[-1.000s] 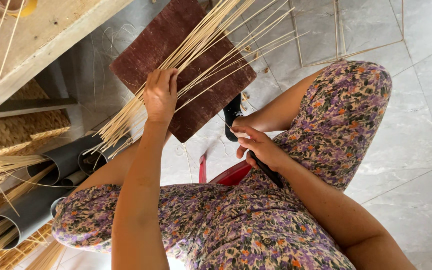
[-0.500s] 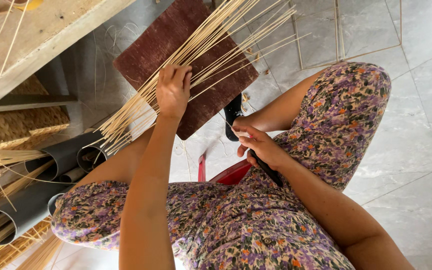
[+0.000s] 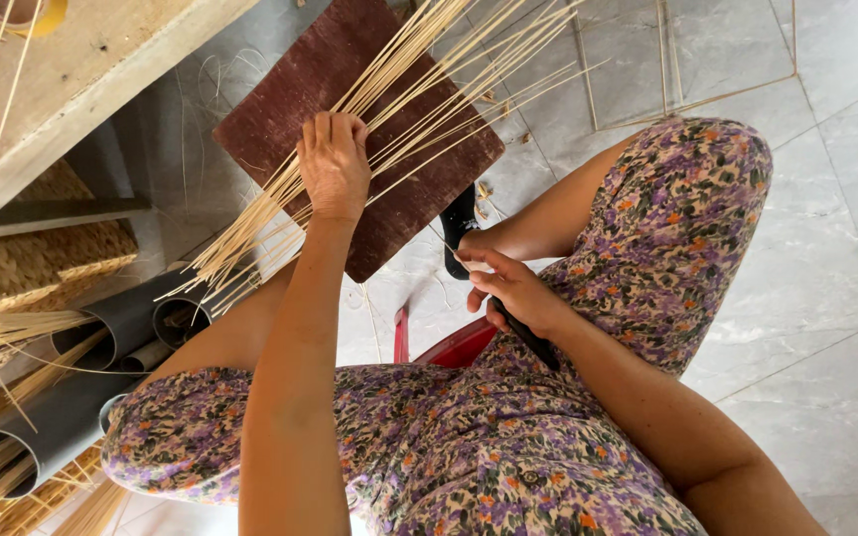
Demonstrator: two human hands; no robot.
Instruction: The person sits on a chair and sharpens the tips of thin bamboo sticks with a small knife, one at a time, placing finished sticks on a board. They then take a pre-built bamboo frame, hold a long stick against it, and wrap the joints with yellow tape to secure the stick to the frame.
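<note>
left grip: left hand (image 3: 333, 164) palm-down, fingers curled together over a bundle of thin bamboo splints (image 3: 419, 94), pressing and gripping them near the bundle's mid-length. Not spread; fingers wrapped over the sticks.
right grip: right hand (image 3: 510, 288) closed round the black handle of a knife (image 3: 464, 223). Thumb and forefinger pinched together at the front; whether they nip a single splint, can't tell.
splints: pale, long, fanned out. Upper ends run off toward the top of the view, lower ends splay out past the board's edge toward the grey pipes.
board: dark red-brown flat board (image 3: 345, 94) on the floor, lies under the bundle, corner pointing toward the person.
knife: dark blade end points up toward the board's lower right edge, just beside it. Handle end pokes out below the wrist.
person: seated, floral dress (image 3: 508, 447), knees apart, both arms reaching forward between them.
stool: red edge (image 3: 454, 345) visible between the legs, below right hand.
pipes: grey plastic tubes (image 3: 136, 318) at left, open ends facing the view, more splints stuck in the lower ones.
left side: woven mat (image 3: 37, 260) beneath a wooden bench edge (image 3: 71, 69).
floor: pale grey tiles (image 3: 826, 258); a few loose splints lie on them at top right, well apart from the bundle.
</note>
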